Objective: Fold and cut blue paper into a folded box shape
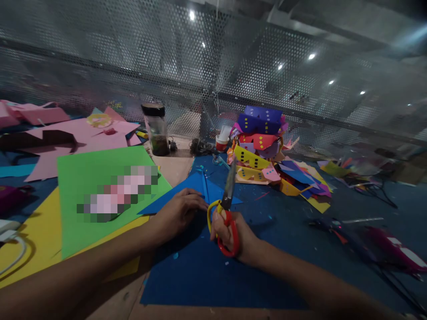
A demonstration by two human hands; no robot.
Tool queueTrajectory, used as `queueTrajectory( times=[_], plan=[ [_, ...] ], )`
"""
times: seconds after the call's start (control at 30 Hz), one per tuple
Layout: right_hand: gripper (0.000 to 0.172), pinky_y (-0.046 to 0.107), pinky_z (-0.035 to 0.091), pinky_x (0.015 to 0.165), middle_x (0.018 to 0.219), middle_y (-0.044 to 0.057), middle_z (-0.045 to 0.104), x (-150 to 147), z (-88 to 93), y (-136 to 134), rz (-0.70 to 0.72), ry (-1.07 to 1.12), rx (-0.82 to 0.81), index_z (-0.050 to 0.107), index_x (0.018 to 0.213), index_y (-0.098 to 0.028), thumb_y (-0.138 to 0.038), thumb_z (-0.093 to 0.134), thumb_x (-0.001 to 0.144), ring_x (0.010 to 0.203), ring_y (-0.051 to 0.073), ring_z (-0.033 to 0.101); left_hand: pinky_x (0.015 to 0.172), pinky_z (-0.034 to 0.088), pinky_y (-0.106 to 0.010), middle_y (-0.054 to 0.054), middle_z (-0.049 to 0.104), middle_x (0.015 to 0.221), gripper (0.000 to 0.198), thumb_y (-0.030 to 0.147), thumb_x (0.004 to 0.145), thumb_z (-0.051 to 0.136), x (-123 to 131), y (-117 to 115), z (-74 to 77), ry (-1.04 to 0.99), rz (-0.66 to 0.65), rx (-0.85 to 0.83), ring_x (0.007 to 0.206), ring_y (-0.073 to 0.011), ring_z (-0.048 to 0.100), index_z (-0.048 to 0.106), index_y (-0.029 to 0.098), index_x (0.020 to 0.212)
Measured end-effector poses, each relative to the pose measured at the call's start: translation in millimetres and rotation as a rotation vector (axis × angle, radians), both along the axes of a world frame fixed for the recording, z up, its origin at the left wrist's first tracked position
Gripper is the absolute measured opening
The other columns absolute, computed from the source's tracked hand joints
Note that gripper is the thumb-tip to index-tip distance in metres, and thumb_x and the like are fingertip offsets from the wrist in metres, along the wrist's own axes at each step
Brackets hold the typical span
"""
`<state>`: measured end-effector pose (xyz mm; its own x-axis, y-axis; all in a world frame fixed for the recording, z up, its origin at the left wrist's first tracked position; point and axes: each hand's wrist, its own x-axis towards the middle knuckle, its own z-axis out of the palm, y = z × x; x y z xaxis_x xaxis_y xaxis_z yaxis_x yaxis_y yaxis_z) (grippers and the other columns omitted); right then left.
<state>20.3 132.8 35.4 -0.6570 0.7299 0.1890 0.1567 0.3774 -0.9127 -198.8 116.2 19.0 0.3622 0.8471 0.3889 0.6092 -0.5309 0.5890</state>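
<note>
My right hand [230,233] is wrapped round the red and yellow handles of a pair of scissors [229,191]. The blades point up and away from me and look closed together. My left hand [185,209] lies with bent fingers at the near edge of a folded piece of blue paper [187,186], gripping it just left of the scissors. A narrow blue strip [204,186] runs across that paper. Under both hands spreads a larger dark blue sheet [207,280].
Green paper [100,160] with a blurred-out patch lies left, over yellow paper [43,240]. A black-lidded bottle [156,131] and a pile of folded coloured paper [260,142] stand behind. At right lie a dark tool with a cable [347,235] and a magenta case [396,249].
</note>
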Motion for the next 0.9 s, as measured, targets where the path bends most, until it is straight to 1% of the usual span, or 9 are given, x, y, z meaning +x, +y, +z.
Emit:
queueTrajectory(
  times=[0.07,0.2,0.33,0.47,0.6,0.73,0.9],
  plan=[
    [0.055,0.026,0.042,0.055,0.06,0.001,0.055,0.5,-1.5,-0.3,0.025,0.001,-0.027,0.061,0.06,-0.018,-0.05,0.045,0.102,0.056,0.014,0.053,0.103,0.046,-0.04,-0.004,0.078,0.108,0.037,0.002,0.089,0.05,0.2,-0.3,0.9,0.003,-0.003,0.003,0.114,-0.023,0.059,0.077,0.024,0.104],
    [0.05,0.026,0.044,0.058,0.064,0.002,0.057,-0.8,2.4,-2.3,0.042,0.01,-0.02,0.062,0.062,-0.019,-0.049,0.05,0.099,0.061,0.015,0.055,0.102,0.047,-0.04,-0.004,0.078,0.107,0.038,0.001,0.089,0.049,-0.3,0.1,0.0,0.002,-0.007,0.017,0.113,-0.0227,0.059,0.077,0.024,0.103],
    [0.047,0.025,0.04,0.051,0.06,0.0,0.056,-4.0,4.3,-3.4,0.017,-0.021,-0.142,0.058,0.061,-0.02,-0.051,0.054,0.096,0.055,0.014,0.052,0.103,0.046,-0.041,-0.004,0.078,0.109,0.039,0.002,0.09,0.049,-0.6,0.7,-1.3,0.004,-0.005,0.018,0.114,-0.0227,0.059,0.077,0.025,0.105],
    [0.048,0.026,0.041,0.054,0.064,0.002,0.056,-1.6,4.0,-1.8,-0.01,0.039,-0.072,0.057,0.059,-0.019,-0.048,0.052,0.097,0.058,0.014,0.053,0.102,0.047,-0.04,-0.004,0.078,0.107,0.038,0.002,0.09,0.048,-0.8,0.8,-1.7,0.006,0.002,0.005,0.114,-0.0232,0.059,0.077,0.023,0.102],
    [0.051,0.026,0.04,0.052,0.059,0.001,0.052,3.2,5.0,0.6,0.007,0.003,-0.051,0.058,0.057,-0.019,-0.048,0.049,0.099,0.056,0.014,0.052,0.105,0.044,-0.042,-0.004,0.078,0.111,0.037,0.002,0.089,0.048,-0.8,-0.5,-0.6,0.012,0.016,-0.011,0.118,-0.0242,0.057,0.076,0.022,0.104],
    [0.054,0.026,0.041,0.054,0.06,0.001,0.053,4.0,6.7,1.9,-0.036,0.047,0.025,0.057,0.058,-0.02,-0.047,0.043,0.102,0.057,0.014,0.053,0.103,0.046,-0.041,-0.005,0.078,0.112,0.035,0.003,0.091,0.047,-0.7,-1.4,-0.4,0.019,0.017,-0.02,0.117,-0.0242,0.057,0.076,0.02,0.103],
    [0.055,0.026,0.04,0.052,0.054,0.001,0.053,5.1,4.5,4.5,-0.049,-0.022,0.016,0.056,0.056,-0.02,-0.049,0.042,0.101,0.052,0.014,0.051,0.105,0.044,-0.041,-0.004,0.077,0.114,0.038,0.002,0.089,0.047,-0.9,-0.3,-0.6,0.033,0.015,-0.023,0.118,-0.024,0.056,0.076,0.021,0.104]
  ],
)
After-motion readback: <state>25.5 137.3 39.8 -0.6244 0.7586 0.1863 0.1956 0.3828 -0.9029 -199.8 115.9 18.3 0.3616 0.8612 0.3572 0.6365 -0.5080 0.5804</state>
